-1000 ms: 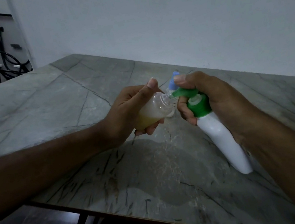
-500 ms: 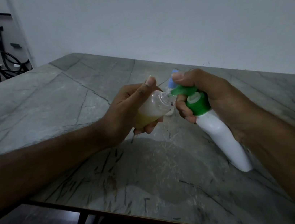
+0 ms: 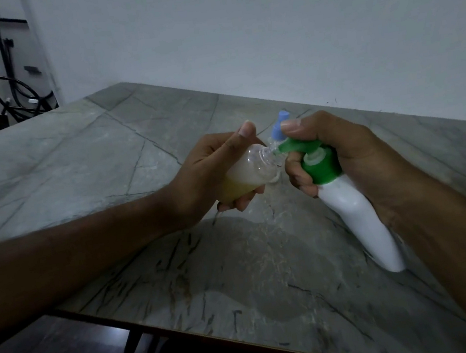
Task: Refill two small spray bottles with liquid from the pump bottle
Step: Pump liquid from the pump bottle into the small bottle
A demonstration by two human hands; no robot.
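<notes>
One small clear bottle [image 3: 248, 174] (yellowish liquid pooled at its lower end) is gripped by the left hand [image 3: 211, 176], tilted, its open neck met by the green nozzle [image 3: 296, 146] of the single white pump bottle [image 3: 353, 213]. That bottle is clasped by the right hand [image 3: 342, 155], thumb pressed on the pump head. A blue spray cap [image 3: 278, 126] is partly hidden behind the thumb. A grey veined table [image 3: 75, 168] lies beneath; black cables [image 3: 14, 99] are seen far left against a white wall [image 3: 264, 22].
</notes>
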